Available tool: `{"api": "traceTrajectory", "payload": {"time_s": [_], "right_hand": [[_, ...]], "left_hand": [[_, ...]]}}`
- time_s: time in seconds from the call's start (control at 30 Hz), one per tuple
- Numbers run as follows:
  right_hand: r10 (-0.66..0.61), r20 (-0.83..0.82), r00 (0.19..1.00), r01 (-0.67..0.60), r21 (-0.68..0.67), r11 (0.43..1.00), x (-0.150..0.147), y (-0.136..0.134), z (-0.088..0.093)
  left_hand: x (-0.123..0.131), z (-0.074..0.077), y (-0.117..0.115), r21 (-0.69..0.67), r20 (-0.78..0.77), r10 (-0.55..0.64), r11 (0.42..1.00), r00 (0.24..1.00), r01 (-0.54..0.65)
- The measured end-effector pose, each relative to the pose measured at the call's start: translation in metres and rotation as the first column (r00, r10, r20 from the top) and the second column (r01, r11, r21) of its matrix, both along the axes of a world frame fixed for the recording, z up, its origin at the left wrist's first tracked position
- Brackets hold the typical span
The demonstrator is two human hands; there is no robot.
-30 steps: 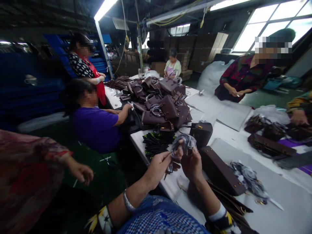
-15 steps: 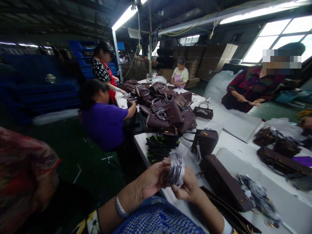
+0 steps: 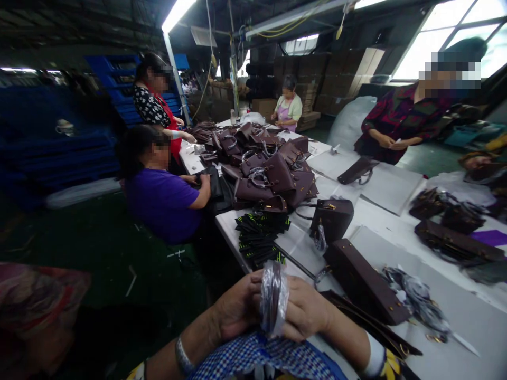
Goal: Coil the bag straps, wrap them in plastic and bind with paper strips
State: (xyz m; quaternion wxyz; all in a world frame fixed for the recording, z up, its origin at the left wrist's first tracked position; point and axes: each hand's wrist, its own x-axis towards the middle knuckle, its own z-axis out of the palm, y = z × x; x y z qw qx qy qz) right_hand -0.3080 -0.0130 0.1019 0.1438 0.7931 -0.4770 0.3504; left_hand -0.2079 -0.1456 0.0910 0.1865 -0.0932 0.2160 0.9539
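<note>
Both my hands are closed around a dark strap wrapped in clear plastic (image 3: 273,301), held upright just above my lap. My left hand (image 3: 237,306) grips it from the left and my right hand (image 3: 307,311) from the right. In front of them, on the white table (image 3: 455,316), lies a long dark brown bag piece (image 3: 364,282) with gold studs. A stack of black tags with green print (image 3: 259,237) sits to the left of it, and an upright brown handbag (image 3: 330,216) stands behind.
A heap of brown handbags (image 3: 269,169) fills the table's middle. Crumpled plastic wrappers (image 3: 415,301) lie at my right. A seated person in purple (image 3: 162,198) works at the left edge; other people stand around the table. Dark floor lies to the left.
My hands have dropped lower and closer to my body, and the plastic-wrapped strap has turned edge-on between them. A brown bag now lies on the sheet near the person at far right.
</note>
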Motion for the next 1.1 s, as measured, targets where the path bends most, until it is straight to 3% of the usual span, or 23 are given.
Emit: {"api": "traceTrajectory", "payload": {"time_s": [0.07, 0.2, 0.33, 0.43, 0.53, 0.67, 0.93, 1.1], "right_hand": [[0.018, 0.009, 1.0, -0.018, 0.006, 1.0, -0.001, 0.001, 0.005], [0.082, 0.073, 0.994, -0.085, 0.052, 0.995, -0.001, 0.002, 0.012], [0.073, 0.08, 0.994, -0.082, 0.107, 0.991, 0.0, 0.002, 0.01], [0.007, 0.075, 0.997, -0.025, 0.242, 0.97, 0.003, 0.006, 0.012], [-0.071, 0.079, 0.994, 0.038, 0.358, 0.933, 0.009, 0.012, 0.02], [-0.002, 0.074, 0.997, -0.02, 0.299, 0.954, 0.012, 0.022, 0.024], [-0.028, 0.099, 0.995, 0.011, 0.171, 0.985, 0.015, 0.036, 0.014], [-0.018, 0.099, 0.995, -0.005, 0.225, 0.974, 0.019, 0.04, 0.023]], "left_hand": [[0.0, 0.007, -0.001, 0.047, 0.032, -0.008, 0.999, 0.999, 0.007], [0.003, 0.019, -0.004, -0.097, 0.004, 0.005, 0.995, 1.0, -0.004], [0.003, 0.015, -0.006, -0.118, 0.015, 0.035, 0.992, 0.999, -0.033], [0.003, 0.01, -0.006, -0.074, 0.0, -0.012, 0.997, 1.0, 0.011], [0.006, 0.008, -0.006, -0.12, -0.028, -0.019, 0.993, 0.999, 0.016], [0.009, 0.005, -0.005, -0.238, -0.103, -0.011, 0.971, 0.995, -0.014], [0.01, -0.001, -0.002, -0.346, -0.17, -0.006, 0.937, 0.985, -0.054], [0.011, 0.007, 0.003, -0.362, -0.22, -0.024, 0.93, 0.975, -0.059]]}}
